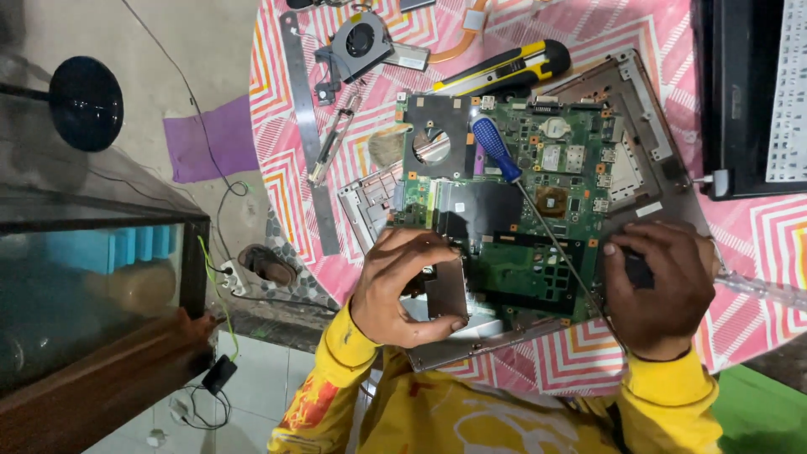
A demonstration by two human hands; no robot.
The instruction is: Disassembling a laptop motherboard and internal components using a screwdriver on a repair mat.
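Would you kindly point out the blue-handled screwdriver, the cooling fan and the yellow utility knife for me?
blue-handled screwdriver [495,149], head view, on the middle of its blue handle.
cooling fan [361,39], head view, on the round fan hub.
yellow utility knife [504,71], head view, on its yellow-and-black body.

Keyboard cut by right edge, motherboard corner hidden under right hand, clear handle blurred

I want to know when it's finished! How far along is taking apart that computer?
Done: the green circuit board lies bare in its grey case, and the fan sits apart on the tablecloth. In hand: the left hand grips the board's near edge, the right hand presses the case; a blue screwdriver rests on top. Left, probably: lifting the board out.
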